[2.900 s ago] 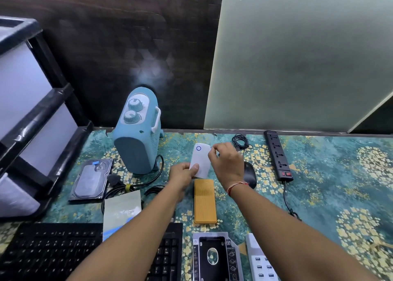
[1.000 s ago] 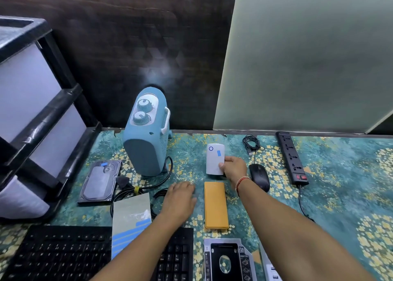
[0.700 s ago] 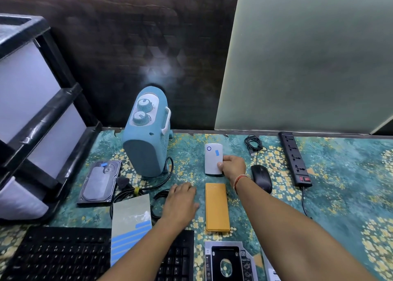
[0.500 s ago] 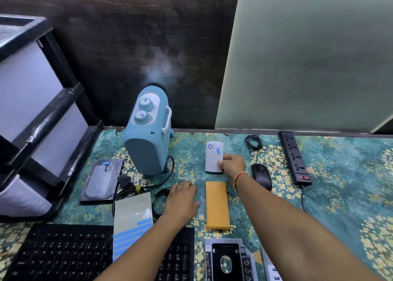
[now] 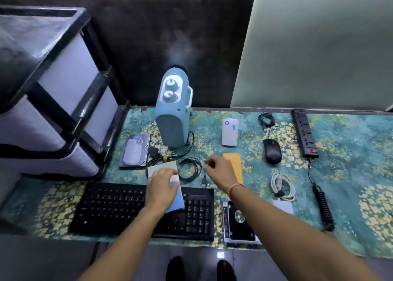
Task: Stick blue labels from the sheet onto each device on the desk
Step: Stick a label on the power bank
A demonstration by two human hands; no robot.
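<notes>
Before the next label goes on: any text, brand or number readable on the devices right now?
None readable.
Keyboard: key legends too small and blurred.
Hard drive: its plate shows no legible print.
White power bank: only a ring mark and a blue label, no words.
Power strip: nothing legible.

Bare forearms, red thread band (image 5: 235, 187) — right wrist, black shoes (image 5: 175, 268)

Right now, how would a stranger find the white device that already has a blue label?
Start at the tall blue heater at the desk's back edge. To its right lies a small white power bank, left of the black mouse. Only it has a blue ring and blue label.
</notes>
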